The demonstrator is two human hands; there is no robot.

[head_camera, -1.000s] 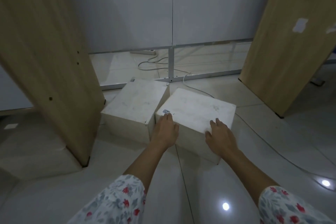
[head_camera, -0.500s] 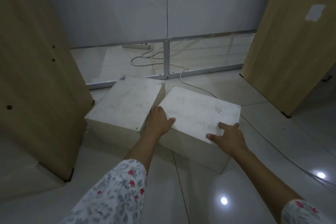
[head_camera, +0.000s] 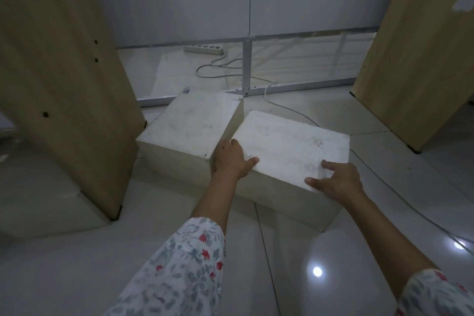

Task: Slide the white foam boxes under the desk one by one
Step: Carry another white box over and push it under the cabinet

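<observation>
Two white foam boxes lie on the tiled floor between the desk's two wooden side panels. The left box (head_camera: 189, 127) sits close to the left panel, its far corner at the metal frame. The right box (head_camera: 287, 147) lies askew, its left corner touching the left box. My left hand (head_camera: 232, 159) grips the right box's near left corner, thumb on top. My right hand (head_camera: 336, 179) presses on the near right part of its top, fingers spread over the front edge.
Left wooden panel (head_camera: 61, 79) and right wooden panel (head_camera: 420, 59) bound the gap. A metal frame (head_camera: 246, 69) with a grey partition closes the back. A power strip (head_camera: 204, 49) and a white cable (head_camera: 384, 182) lie on the floor, the cable passing right of the box.
The right box has slid a little farther in toward the frame. My right hand moved toward the box's near right corner; my left hand stays at the near left corner.
</observation>
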